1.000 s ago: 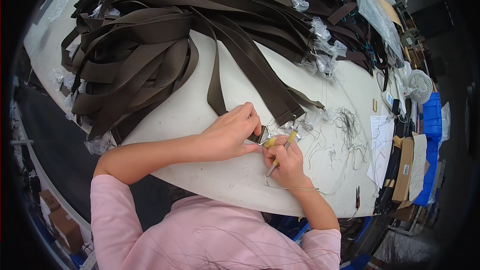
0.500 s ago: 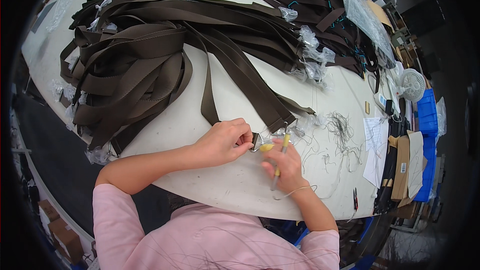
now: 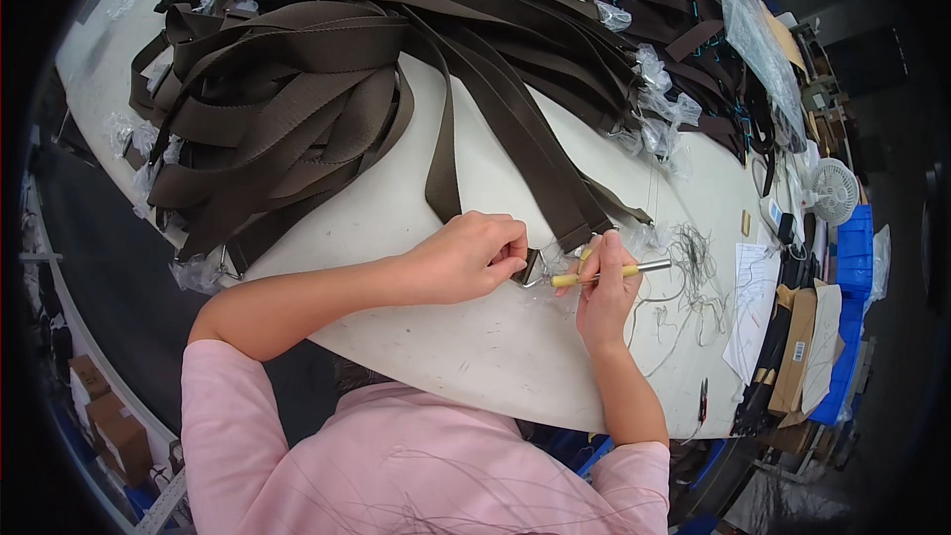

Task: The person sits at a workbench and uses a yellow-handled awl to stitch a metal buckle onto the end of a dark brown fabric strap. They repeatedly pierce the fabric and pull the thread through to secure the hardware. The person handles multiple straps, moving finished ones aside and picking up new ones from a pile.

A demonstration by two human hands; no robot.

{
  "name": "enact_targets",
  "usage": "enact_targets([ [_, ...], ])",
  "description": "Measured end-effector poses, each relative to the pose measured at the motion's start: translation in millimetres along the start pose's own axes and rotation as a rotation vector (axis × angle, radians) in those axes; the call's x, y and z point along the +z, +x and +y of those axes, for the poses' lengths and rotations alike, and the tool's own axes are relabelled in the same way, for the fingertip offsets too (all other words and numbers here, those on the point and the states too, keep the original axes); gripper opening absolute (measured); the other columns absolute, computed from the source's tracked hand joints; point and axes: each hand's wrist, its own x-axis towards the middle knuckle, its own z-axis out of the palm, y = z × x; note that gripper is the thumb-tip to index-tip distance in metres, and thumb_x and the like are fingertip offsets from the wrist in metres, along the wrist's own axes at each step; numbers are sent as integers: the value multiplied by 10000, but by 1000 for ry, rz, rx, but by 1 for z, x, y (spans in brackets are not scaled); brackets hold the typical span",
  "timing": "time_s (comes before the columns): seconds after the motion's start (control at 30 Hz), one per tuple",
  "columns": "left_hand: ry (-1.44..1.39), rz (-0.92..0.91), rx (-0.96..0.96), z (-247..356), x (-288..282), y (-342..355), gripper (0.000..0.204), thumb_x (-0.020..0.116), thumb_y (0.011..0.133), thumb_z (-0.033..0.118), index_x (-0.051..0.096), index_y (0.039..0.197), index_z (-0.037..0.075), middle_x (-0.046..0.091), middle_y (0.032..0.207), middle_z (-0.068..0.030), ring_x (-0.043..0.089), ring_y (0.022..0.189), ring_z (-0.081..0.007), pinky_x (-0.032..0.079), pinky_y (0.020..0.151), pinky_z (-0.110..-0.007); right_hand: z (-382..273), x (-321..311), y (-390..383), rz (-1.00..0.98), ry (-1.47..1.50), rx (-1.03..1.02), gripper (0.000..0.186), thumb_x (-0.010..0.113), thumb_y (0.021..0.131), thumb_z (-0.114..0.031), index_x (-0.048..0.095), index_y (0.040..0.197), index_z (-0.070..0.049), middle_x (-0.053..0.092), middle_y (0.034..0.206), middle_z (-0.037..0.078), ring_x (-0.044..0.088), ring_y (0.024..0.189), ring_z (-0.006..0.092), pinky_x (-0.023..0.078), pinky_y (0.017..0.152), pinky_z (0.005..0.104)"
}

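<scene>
My left hand (image 3: pixel 474 256) is closed around the end of a dark brown webbing strap (image 3: pixel 443 173), thumb against bent fingers. A triangular metal ring (image 3: pixel 535 269) sticks out from that strap end toward my right hand. Between the fingers of my right hand (image 3: pixel 606 289) lies a slim tool with a yellow and silver shaft (image 3: pixel 649 267), held nearly level; its exact kind is unclear. Something yellow also shows at a fingertip. Just beyond my right hand, another wide strap (image 3: pixel 540 163) ends with metal hardware. Clear plastic film is by the ring, partly hidden by my fingers.
A big heap of brown straps (image 3: pixel 287 89) covers the left and back of the white table (image 3: pixel 416 337). Plastic-wrapped ends (image 3: pixel 654 109), loose threads (image 3: pixel 693 258), papers (image 3: pixel 750 302), small scissors (image 3: pixel 703 401), a white fan (image 3: pixel 834 190) and blue bins (image 3: pixel 854 277) lie rightward.
The tool in my right hand has swung from near upright to nearly level, its silver end now pointing right. My right hand has turned and moved slightly right. My left hand keeps its grip.
</scene>
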Motion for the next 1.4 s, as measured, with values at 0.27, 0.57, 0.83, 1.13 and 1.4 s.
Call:
enact_targets([
  [0.27, 56, -34, -15, 4, -3, 0, 85, 659, 928, 35, 601, 919, -27, 671, 884, -152, 706, 822, -273, 552, 713, -369, 0, 10, 5, -40, -278, -59, 577, 451, 1118, -372, 560, 658, -42, 487, 575, -13, 424, 518, 59, 332, 488, 239],
  [0.57, 21, 11, 27, 1, 0, -1, 91, 634, 923, 48, 610, 883, -30, 658, 860, -173, 658, 731, -313, 523, 676, -402, -1, 13, 5, -74, -327, -74, 568, 449, 1121, -364, 552, 663, -44, 483, 589, -19, 405, 541, 53, 324, 504, 243],
  [0.83, 34, 10, 26, 3, -1, -2, 75, 638, 917, 35, 607, 891, -28, 660, 865, -166, 670, 752, -299, 531, 683, -388, -1, 13, 5, -69, -287, -50, 566, 439, 1125, -355, 555, 669, -40, 483, 588, -17, 408, 541, 56, 329, 506, 245],
  [1.13, 26, 26, 38, 3, 0, -1, 85, 628, 913, 39, 607, 869, -31, 650, 842, -175, 653, 719, -315, 523, 678, -403, -1, 14, 5, -78, -327, -58, 579, 437, 1125, -358, 553, 657, -37, 465, 576, -20, 396, 537, 56, 320, 507, 247],
  [1.4, 150, -5, 134, 6, -6, -5, 168, 667, 895, 47, 620, 1039, -25, 644, 979, -138, 655, 910, -302, 536, 785, -376, 9, -1, 2, -63, -151, -165, 496, 413, 1124, -277, 566, 730, -17, 534, 659, 23, 450, 560, 73, 390, 547, 239],
])
